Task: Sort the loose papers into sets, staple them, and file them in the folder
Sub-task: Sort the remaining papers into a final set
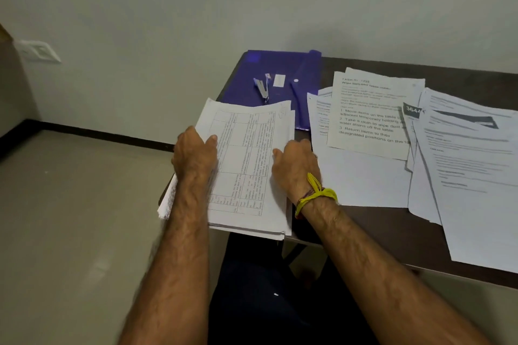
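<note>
My forearms reach to the paper stack at the counter's near-left corner, left hand gripping its edge, right hand fingers curled alongside it, so I should square the sheets evenly before stapling.

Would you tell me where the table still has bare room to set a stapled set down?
Bare table shows near the front edge, below the loose papers. The back strip behind them is narrow. The folder, stapler and stack crowd the left.
</note>
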